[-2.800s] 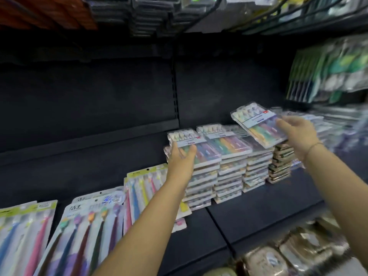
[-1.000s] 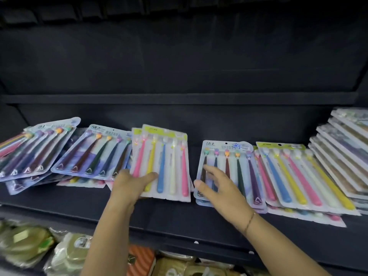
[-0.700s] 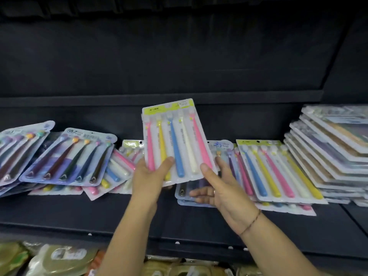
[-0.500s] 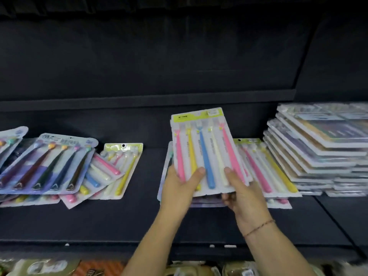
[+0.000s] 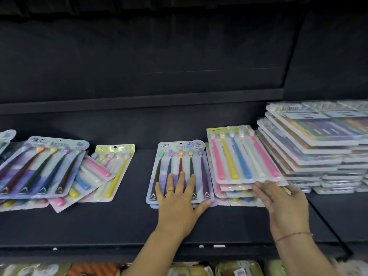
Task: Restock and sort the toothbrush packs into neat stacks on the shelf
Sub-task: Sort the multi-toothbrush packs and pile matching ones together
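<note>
Toothbrush pack (image 5: 180, 156) of five dark brushes lies under the left hand (image 5: 177, 202), grip spread flat; the right hand (image 5: 284, 206), fingers straight, touches the pastel stack (image 5: 242, 156).

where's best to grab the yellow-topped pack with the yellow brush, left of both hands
Take the yellow-topped pack by its lower right corner, coming from the right front. It lies flat with bare shelf along that edge, while its left side overlaps the loose packs. Grip: fingers under, thumb on top.
</note>
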### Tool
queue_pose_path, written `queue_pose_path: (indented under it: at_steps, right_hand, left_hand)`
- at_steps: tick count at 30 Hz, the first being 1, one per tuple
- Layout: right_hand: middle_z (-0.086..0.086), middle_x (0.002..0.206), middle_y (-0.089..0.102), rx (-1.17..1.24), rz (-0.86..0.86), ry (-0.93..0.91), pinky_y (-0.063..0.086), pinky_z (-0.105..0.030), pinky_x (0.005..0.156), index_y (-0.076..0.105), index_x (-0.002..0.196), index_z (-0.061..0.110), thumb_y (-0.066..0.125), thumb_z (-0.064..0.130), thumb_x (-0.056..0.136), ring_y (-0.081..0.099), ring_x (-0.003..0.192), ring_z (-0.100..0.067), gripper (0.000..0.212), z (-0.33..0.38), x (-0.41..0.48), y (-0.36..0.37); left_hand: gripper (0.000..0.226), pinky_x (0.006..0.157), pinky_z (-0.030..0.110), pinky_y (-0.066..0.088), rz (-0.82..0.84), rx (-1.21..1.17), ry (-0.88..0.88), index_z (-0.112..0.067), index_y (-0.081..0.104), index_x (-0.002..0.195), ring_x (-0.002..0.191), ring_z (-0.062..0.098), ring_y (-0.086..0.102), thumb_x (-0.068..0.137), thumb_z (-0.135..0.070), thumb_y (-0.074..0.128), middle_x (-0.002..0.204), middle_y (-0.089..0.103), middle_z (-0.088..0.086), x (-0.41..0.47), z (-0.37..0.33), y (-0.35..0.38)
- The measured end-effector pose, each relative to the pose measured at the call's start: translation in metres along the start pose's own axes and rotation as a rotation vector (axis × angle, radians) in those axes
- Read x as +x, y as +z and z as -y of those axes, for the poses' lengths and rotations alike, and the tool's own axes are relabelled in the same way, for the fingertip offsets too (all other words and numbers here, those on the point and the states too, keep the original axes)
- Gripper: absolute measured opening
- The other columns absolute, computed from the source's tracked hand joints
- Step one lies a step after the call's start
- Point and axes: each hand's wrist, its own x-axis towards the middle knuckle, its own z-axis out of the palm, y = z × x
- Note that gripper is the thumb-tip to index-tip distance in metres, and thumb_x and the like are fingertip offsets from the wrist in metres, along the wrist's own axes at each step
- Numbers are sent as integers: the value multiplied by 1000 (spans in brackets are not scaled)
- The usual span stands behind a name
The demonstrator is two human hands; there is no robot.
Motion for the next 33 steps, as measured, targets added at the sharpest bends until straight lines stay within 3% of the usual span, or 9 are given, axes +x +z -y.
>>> queue_pose_path:
  at_steps: [4,8,13,18,21,23,26,29,33]
  right_hand:
    - [6,134,47,-163,-152,-203,46,-26,101,33,146,19,60,3,93,57,110,3,62,-13,-26,1]
    - [22,114,56,-248,58,-329,45,-20,92,47,133,26,55,-6,91,55,103,12,53,-38,-69,34]
    - [14,134,49,-436,687,76,39,-11,90,46,128,30,59,13,95,49,123,-2,39,-93,-97,127]
    - [8,114,51,-495,780,477,38,-35,104,36,143,14,60,36,94,52,108,-16,59,-138,-96,216]
    - [0,86,58,-335,736,700,48,-44,89,59,97,17,54,21,97,56,78,-16,6,-138,-96,246]
    - [-2,83,55,-356,698,743,46,-42,87,55,83,20,51,17,98,53,75,-15,15,-138,-95,256]
    - [-3,87,55,-363,661,783,46,-35,83,55,84,18,57,20,94,52,78,-13,11,-144,-89,266]
    - [-3,85,58,-450,737,750,45,-25,68,60,92,15,65,38,89,52,75,-12,24,-148,-83,272]
    - [-7,100,68,-407,823,701,55,-37,81,64,112,17,66,49,87,66,90,-22,41,-149,-75,268]
  left_hand:
    - [121,118,43,-12,96,-238,26,-38,15,155,151,14,-7,53,-93,-22,164,5,-12,-2,15,-7]
    - [66,122,38,10,-188,-512,-42,-27,33,151,149,13,14,95,-62,38,159,28,-6,-5,55,-34]
    - [53,116,50,25,-766,-537,-549,-9,48,142,141,32,32,97,-37,57,151,39,15,-17,154,-60]
    - [73,109,49,29,-926,-970,-1153,5,30,143,135,39,33,94,-37,63,146,32,26,-46,217,-73]
    - [78,101,48,46,-887,-1501,-1066,-6,43,138,116,30,56,80,-50,71,137,51,10,-43,243,-57]
    - [61,89,44,55,-816,-1624,-962,-10,55,127,104,29,64,82,-49,69,126,62,11,-40,249,-50]
    - [21,57,28,59,-734,-1706,-818,-16,55,117,86,20,66,98,-24,59,107,66,4,-34,239,-52]
    - [17,57,28,57,-641,-1658,-715,-12,61,112,81,18,69,95,-11,62,105,69,3,-30,229,-55]
    - [15,55,23,54,-441,-1635,-634,-7,66,108,64,15,70,94,-10,63,85,74,2,-34,225,-62]
